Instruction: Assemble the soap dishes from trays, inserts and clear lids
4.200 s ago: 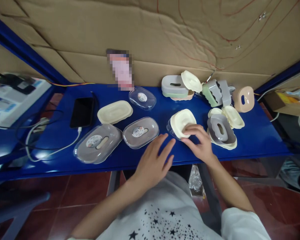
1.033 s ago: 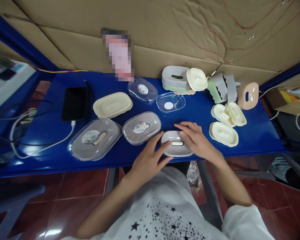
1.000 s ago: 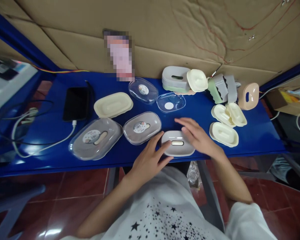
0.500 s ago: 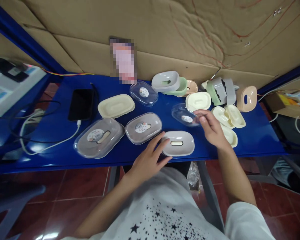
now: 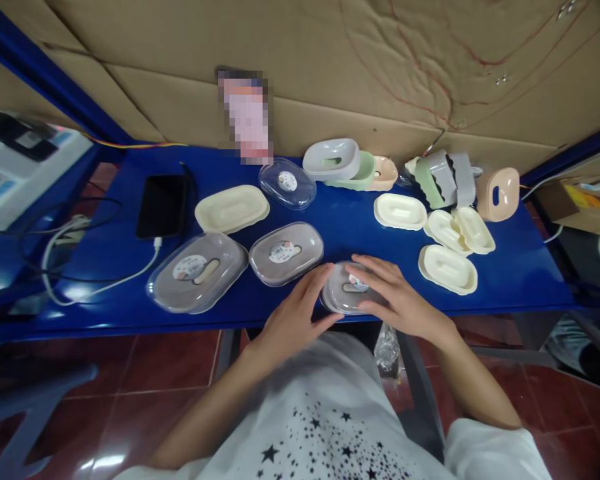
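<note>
A grey oval soap dish (image 5: 347,309) lies at the front edge of the blue table, with a clear plastic lid (image 5: 336,279) over it. The lid carries a round label, partly hidden by fingers. My left hand (image 5: 296,308) holds the dish's left end between thumb and fingers. My right hand (image 5: 405,300) is on the lid, its fingers across the top and the thumb at the near side; it hides the right end. Whether the lid is fully seated I cannot tell. Just left lies another grey lidded dish (image 5: 287,253), beside a larger grey lidded one (image 5: 199,273).
A spare clear lid (image 5: 287,183) and a cream tray (image 5: 233,209) lie behind. Several cream trays (image 5: 449,269) are on the right. Grey, green and peach dishes (image 5: 331,160) stand along the cardboard wall. A black phone (image 5: 161,207) with a white cable is at left.
My right hand has brought the clear lid left and toward me, from behind the grey dish onto it. My left hand has stayed at the dish's left end.
</note>
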### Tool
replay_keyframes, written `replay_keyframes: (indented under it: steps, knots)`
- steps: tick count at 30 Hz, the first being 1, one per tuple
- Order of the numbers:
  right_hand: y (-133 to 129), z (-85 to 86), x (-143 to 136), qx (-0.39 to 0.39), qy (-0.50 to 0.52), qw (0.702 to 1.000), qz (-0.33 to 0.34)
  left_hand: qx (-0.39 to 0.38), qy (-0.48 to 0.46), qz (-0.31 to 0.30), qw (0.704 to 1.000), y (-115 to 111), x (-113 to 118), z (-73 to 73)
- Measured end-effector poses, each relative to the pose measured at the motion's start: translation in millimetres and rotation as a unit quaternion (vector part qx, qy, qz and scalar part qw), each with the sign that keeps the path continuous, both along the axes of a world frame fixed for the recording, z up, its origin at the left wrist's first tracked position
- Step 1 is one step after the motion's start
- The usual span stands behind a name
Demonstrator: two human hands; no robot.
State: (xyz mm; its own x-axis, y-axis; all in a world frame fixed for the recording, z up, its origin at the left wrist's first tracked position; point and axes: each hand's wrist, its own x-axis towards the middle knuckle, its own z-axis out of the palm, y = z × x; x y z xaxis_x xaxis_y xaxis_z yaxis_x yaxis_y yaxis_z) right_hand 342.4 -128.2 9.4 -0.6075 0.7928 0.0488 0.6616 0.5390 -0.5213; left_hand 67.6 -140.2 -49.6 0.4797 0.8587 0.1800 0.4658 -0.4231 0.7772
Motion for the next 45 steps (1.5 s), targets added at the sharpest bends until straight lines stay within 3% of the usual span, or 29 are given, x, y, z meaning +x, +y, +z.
replay_keyframes:
  steps: [5, 10, 13, 15, 18, 21, 24, 27, 30, 32, 35, 39, 42, 45]
  knots:
    - [-5.8, -5.4, -13.9, 0.104, -0.042, 0.994, 0.001, -0.001, 0.007, -0.003, 1.0, 2.5, -1.6, -0.7]
    - [-7.6, -11.5, -17.4, 0.128, -0.065, 0.989, -0.021, 0.028, 0.016, -0.007, 0.999, 1.0, -0.8, -0.7]
    - [-7.7, -11.0, -12.0, 0.121, -0.089, 0.989, -0.008, 0.109, 0.018, 0.001, 0.994, -3.9, -4.9, 4.1]
    - [-4.2, -10.6, -7.2, 0.125, -0.101, 0.987, -0.014, 0.185, 0.037, 0.041, 0.981, -5.4, -11.4, 9.9]
    - [12.2, -10.4, -2.4, 0.142, -0.108, 0.981, -0.075, 0.246, 0.102, 0.138, 0.954, 0.7, -22.7, 18.6]
    - [43.3, -7.5, 0.7, 0.131, -0.051, 0.983, -0.119, 0.227, 0.158, 0.18, 0.944, 14.0, -29.8, 22.8]
    - [76.9, -4.0, 12.4, 0.145, 0.012, 0.976, -0.16, 0.208, 0.188, 0.188, 0.941, 21.5, -28.7, 22.9]
    - [96.1, -8.6, 32.9, 0.187, -0.075, 0.952, -0.231, 0.222, 0.185, 0.189, 0.938, 15.9, -18.9, 22.0]
    - [97.8, -19.4, 49.4, 0.186, -0.169, 0.933, -0.256, 0.231, 0.154, 0.109, 0.955, 3.7, -1.6, 21.2]
    - [92.0, -22.6, 55.4, 0.183, -0.162, 0.936, -0.253, 0.223, 0.136, 0.029, 0.965, -2.9, 11.3, 21.1]
    - [71.5, -15.4, 60.6, 0.215, -0.064, 0.936, -0.27, 0.201, 0.107, -0.043, 0.973, -7.8, 26.1, 20.6]
    - [15.6, 1.2, 56.4, 0.267, 0.034, 0.924, -0.272, 0.19, 0.029, -0.029, 0.981, -11.6, 30.4, 17.3]
    - [-31.1, 1.2, 34.3, 0.205, 0.007, 0.964, -0.171, 0.232, -0.011, 0.008, 0.973, -15.3, 27.0, 12.8]
    - [-53.2, -5.7, 7.8, 0.123, -0.007, 0.99, -0.075, 0.265, 0.057, 0.001, 0.963, -17.4, 21.6, 7.5]
